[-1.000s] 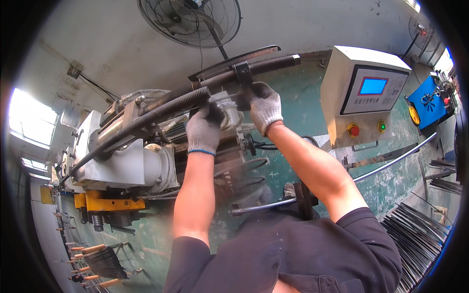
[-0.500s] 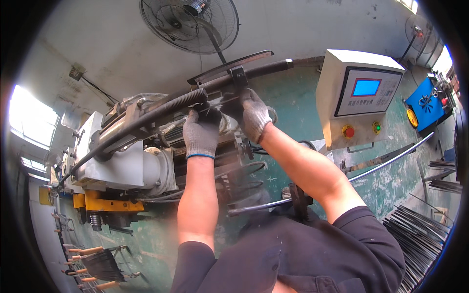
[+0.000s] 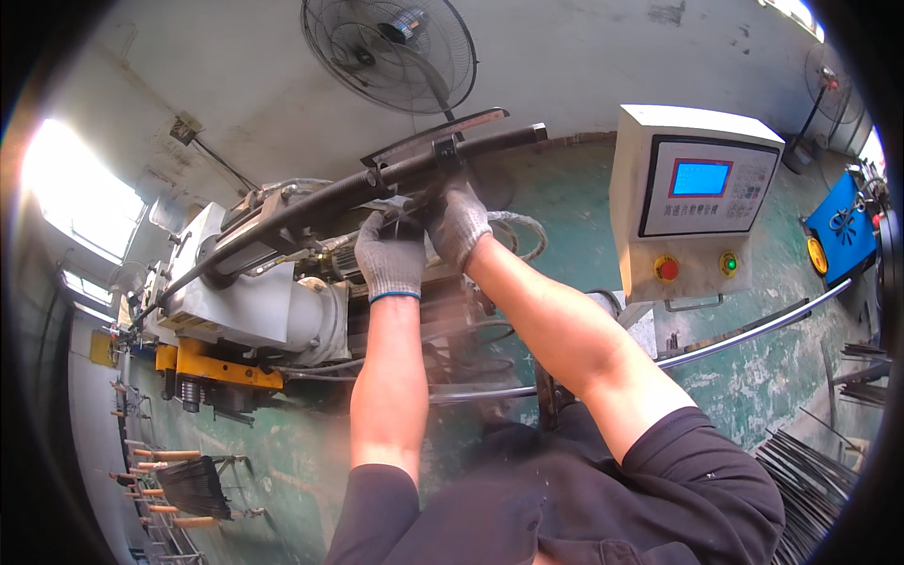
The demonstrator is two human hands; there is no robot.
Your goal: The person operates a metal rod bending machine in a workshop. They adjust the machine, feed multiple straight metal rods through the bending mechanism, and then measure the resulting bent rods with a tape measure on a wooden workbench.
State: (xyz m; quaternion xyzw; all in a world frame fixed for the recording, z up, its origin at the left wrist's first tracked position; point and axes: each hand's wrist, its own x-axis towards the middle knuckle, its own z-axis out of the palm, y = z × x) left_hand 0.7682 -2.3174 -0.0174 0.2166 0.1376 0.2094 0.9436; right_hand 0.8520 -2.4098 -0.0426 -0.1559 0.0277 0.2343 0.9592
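See dark bar (image 3: 504, 143) slanting over the machine (image 3: 247, 303) and out past its right end, with a dark block (image 3: 445, 153) near the tip. Find gloved right hand (image 3: 461, 226) just below the block, fingers curled; cannot tell whether clamped on anything. Find gloved left hand (image 3: 391, 262) under the bar, near the right hand, fingertips in shadow; cannot tell its grip either. Note yellow part (image 3: 221, 375) at the machine's near edge, control box (image 3: 637, 259) well right, and fan (image 3: 395, 52) beyond the far edge.
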